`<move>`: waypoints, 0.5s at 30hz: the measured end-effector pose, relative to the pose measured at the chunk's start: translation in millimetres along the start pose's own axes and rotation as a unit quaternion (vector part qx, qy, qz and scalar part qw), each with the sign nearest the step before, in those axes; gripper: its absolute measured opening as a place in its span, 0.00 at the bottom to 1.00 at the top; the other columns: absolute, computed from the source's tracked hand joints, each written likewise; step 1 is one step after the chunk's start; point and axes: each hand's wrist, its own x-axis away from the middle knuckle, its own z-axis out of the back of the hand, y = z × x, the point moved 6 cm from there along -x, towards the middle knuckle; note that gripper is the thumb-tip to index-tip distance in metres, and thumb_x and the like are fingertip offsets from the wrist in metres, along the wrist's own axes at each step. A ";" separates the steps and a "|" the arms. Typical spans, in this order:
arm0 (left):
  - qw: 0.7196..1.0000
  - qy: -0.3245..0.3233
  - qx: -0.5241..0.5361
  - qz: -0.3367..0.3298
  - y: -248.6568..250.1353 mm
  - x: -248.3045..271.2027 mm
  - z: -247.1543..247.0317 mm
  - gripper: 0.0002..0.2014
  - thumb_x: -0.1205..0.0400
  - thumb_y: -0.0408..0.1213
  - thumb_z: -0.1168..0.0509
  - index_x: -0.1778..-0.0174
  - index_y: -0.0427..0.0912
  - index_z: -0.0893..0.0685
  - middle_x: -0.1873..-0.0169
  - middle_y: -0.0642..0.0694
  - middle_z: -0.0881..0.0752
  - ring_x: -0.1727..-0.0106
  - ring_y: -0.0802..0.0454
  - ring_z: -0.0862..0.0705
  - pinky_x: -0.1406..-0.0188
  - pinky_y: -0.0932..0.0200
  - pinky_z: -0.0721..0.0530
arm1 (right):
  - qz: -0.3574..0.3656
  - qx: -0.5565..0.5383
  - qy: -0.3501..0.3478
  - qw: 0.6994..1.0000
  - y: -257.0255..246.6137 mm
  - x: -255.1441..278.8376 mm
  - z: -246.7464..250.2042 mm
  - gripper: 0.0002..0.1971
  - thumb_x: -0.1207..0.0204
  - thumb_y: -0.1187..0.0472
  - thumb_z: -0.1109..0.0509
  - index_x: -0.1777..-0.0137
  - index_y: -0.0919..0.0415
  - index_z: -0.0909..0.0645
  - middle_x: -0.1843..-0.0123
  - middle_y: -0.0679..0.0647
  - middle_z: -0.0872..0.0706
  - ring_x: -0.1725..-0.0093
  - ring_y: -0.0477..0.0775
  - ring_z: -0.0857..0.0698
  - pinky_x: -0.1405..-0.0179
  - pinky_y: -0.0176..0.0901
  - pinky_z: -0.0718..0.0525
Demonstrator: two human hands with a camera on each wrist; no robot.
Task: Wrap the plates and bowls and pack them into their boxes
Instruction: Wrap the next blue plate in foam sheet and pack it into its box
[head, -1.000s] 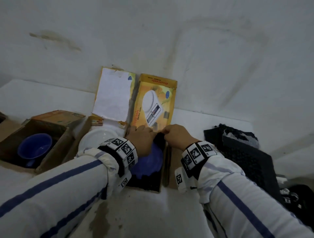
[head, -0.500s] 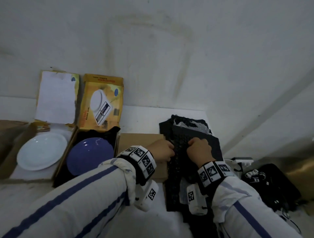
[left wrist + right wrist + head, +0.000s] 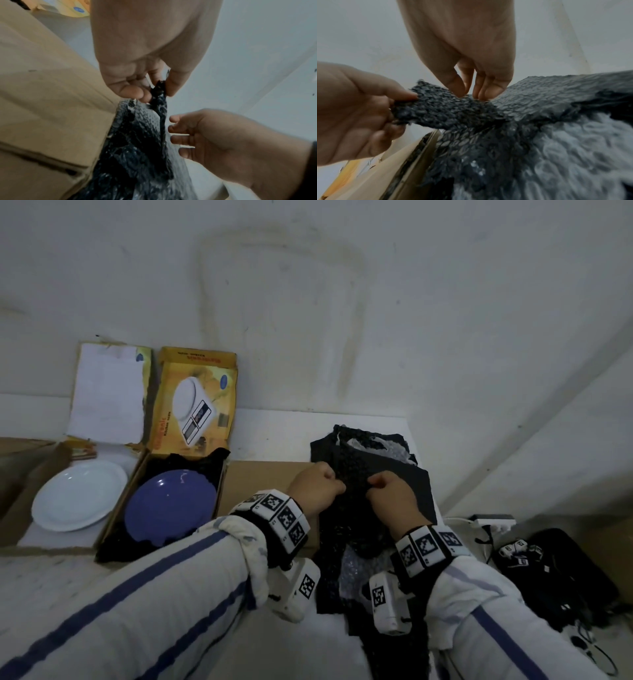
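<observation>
Head view: black bubble wrap [image 3: 356, 474] corner now lifted by left hand [image 3: 313, 491].

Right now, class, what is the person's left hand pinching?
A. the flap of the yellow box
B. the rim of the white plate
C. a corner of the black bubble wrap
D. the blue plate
C: in the left wrist view the left hand pinches a corner of the black bubble wrap between thumb and fingers, away from both plates.

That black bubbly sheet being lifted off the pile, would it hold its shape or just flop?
Probably flops: the black bubble-wrap sheet bends and sags from the left hand. Likely light, since one fingertip pinch lifts it. The right hand only touches it.
</observation>
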 end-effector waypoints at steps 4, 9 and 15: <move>0.990 0.037 0.136 -0.018 3.0 11.7 40.1 0.09 0.22 0.34 0.34 0.66 0.43 0.27 0.65 0.40 0.21 0.63 0.44 0.21 0.63 0.51 0.23 | -0.005 -0.131 0.023 0.991 -18.7 3.0 -0.3 0.07 0.30 0.60 0.30 0.59 0.52 0.26 0.55 0.55 0.17 0.56 0.56 0.18 0.52 0.49 0.19; 0.953 0.056 0.297 -0.019 -23.5 35.1 110.4 0.05 0.23 0.29 0.35 0.63 0.38 0.25 0.60 0.38 0.20 0.51 0.42 0.21 0.49 0.47 0.25 | -0.023 -0.280 -0.177 0.943 -79.0 20.5 -62.0 0.14 0.25 0.63 0.31 0.64 0.54 0.34 0.66 0.53 0.26 0.64 0.53 0.24 0.67 0.46 0.26; 0.950 0.211 0.227 0.029 -98.8 66.0 205.6 0.14 0.20 0.23 0.37 0.64 0.43 0.34 0.67 0.41 0.28 0.66 0.47 0.25 0.67 0.54 0.28 | 0.057 -0.233 -0.211 0.948 -157.3 41.6 -138.4 0.16 0.32 0.75 0.32 0.68 0.53 0.25 0.58 0.58 0.20 0.50 0.65 0.18 0.52 0.59 0.19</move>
